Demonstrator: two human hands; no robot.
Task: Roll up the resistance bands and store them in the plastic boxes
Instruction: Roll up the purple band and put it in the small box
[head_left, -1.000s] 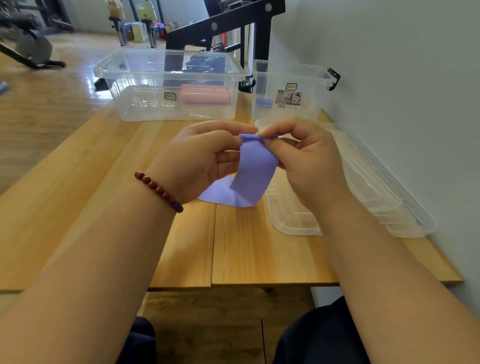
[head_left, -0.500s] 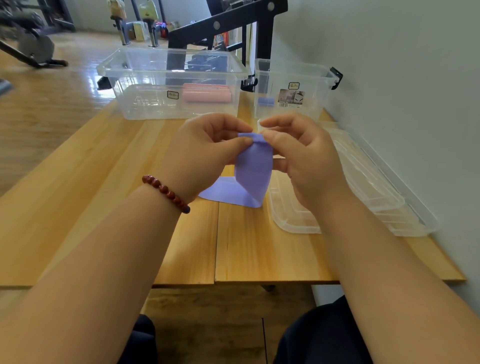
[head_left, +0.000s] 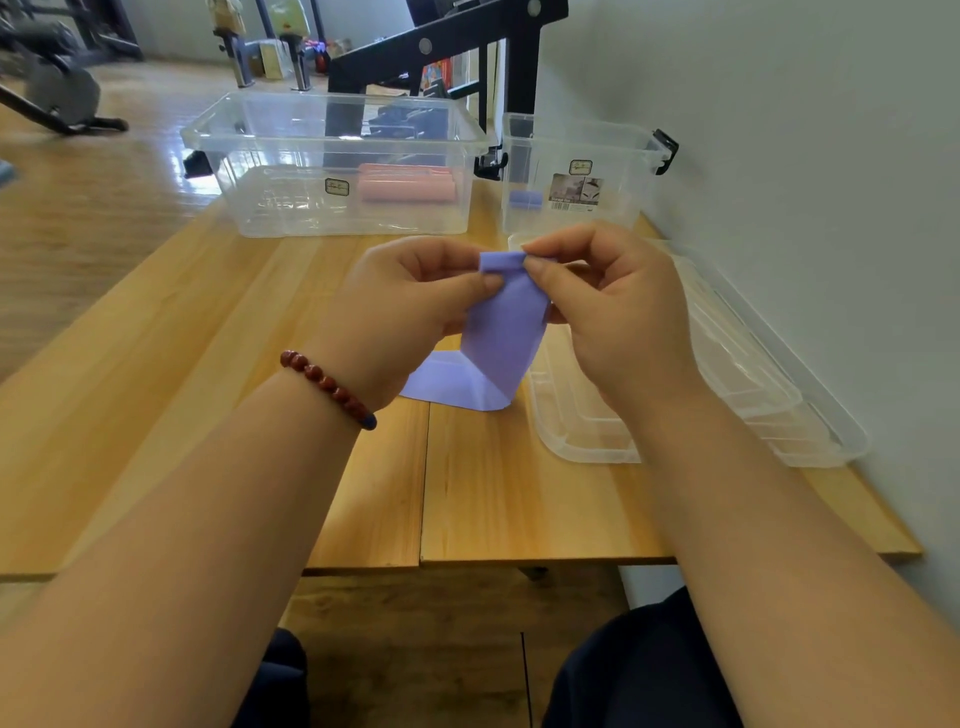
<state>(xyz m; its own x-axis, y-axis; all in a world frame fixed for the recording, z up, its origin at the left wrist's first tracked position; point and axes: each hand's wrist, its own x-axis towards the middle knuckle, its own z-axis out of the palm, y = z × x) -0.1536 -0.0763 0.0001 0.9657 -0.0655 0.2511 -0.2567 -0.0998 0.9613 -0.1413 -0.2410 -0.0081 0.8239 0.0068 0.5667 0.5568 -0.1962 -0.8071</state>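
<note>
Over table (head_left: 156, 389), hands (head_left: 405, 317) (head_left: 618, 317) (fingertips (head_left: 536, 268)) on band (head_left: 506, 338)

This is looking like a fitness room or a small gym: a dark exercise machine (head_left: 57, 88) with a round wheel is standing on the shining wooden floor (head_left: 104, 208) at the far left, and a heavy black metal frame (head_left: 441, 47) with bolts is rising behind the wooden table (head_left: 156, 389). Exercise gear is also lying close by: a rolled pink band (head_left: 408, 183) is resting inside the large clear box (head_left: 249, 208), a small purple roll (head_left: 525, 199) is sitting in the smaller clear box (head_left: 623, 156), and a purple resistance band (head_left: 504, 332) is hanging down to the table.
</note>
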